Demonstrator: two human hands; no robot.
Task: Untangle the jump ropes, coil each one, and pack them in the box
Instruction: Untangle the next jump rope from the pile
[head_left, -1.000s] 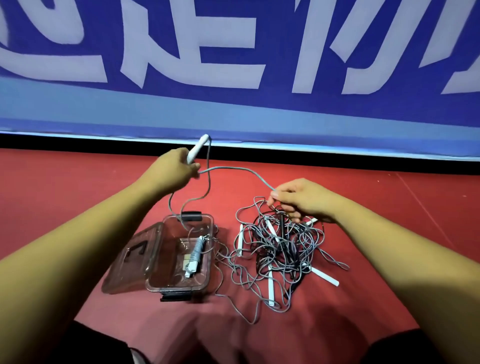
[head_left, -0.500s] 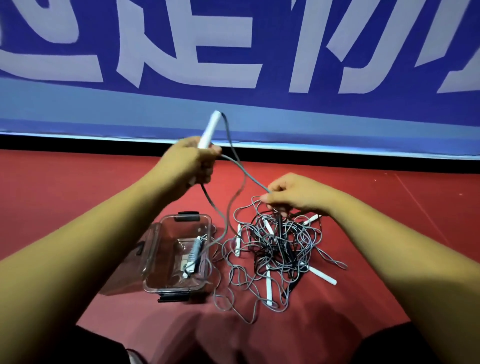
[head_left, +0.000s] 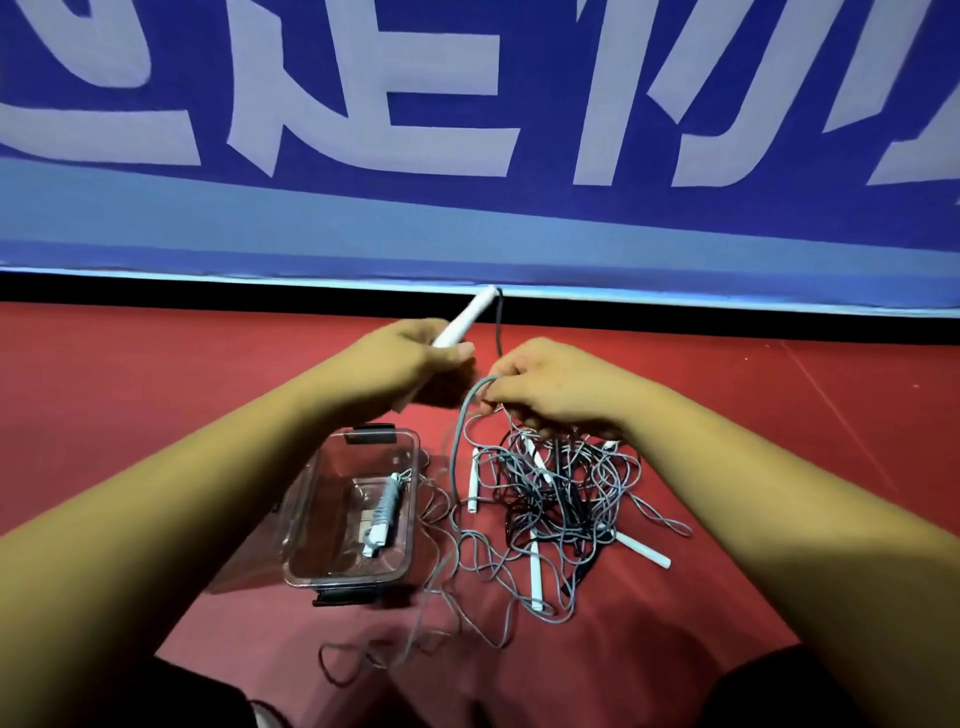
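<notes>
My left hand (head_left: 410, 358) has moved close to my right hand (head_left: 550, 387). It grips the handle (head_left: 462, 323), and the right pinches the rope (head_left: 464, 415) above the tangle (head_left: 556, 499). I think coiling starts now. The box (head_left: 353, 577) has one rope inside.

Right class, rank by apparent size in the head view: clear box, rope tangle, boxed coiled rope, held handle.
1. Rope tangle
2. Clear box
3. Coiled rope and held handle: too alike to rank; the left hand hides part of the handle.

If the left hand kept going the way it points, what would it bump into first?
Probably the grey rope strand running from its white handle to the right hand; depth is uncertain.
</notes>
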